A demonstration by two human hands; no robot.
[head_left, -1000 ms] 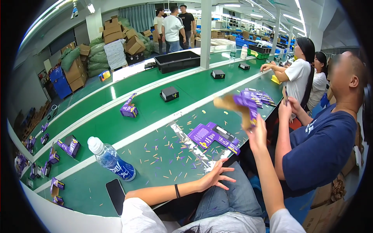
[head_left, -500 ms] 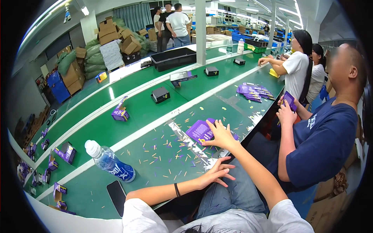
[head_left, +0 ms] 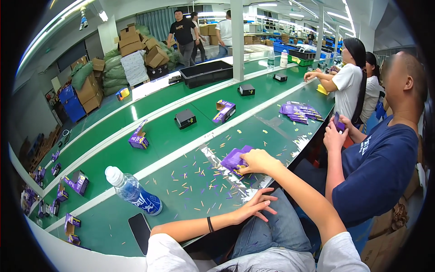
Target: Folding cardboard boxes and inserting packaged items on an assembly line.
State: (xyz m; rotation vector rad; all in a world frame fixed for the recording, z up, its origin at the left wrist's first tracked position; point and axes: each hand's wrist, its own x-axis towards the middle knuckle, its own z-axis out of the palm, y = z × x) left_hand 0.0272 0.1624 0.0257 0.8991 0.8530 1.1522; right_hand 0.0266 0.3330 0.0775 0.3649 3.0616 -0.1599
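My right hand (head_left: 262, 162) reaches over the green bench, its fingers curled onto the near edge of some flat purple cartons (head_left: 232, 159). How many layers lie in that pile I cannot tell. Just off the bench edge, above my lap, my left hand (head_left: 254, 206) is open with its fingers apart and nothing in it. Small purple and tan paper strips (head_left: 199, 181) are scattered on the bench around the cartons. Farther right lies a fanned stack of similar flat purple cartons (head_left: 297, 112).
A blue-labelled bottle (head_left: 138, 195) and a phone (head_left: 139, 232) are at the left. Purple boxes (head_left: 138, 138) and black boxes (head_left: 185, 119) sit along the green conveyor (head_left: 158, 158). A co-worker (head_left: 376, 154) sits close on my right, holding something purple.
My right hand has gone from spread fingers to curled ones on the cartons. A purple box on the conveyor has come nearer and turned. People in the background have shifted.
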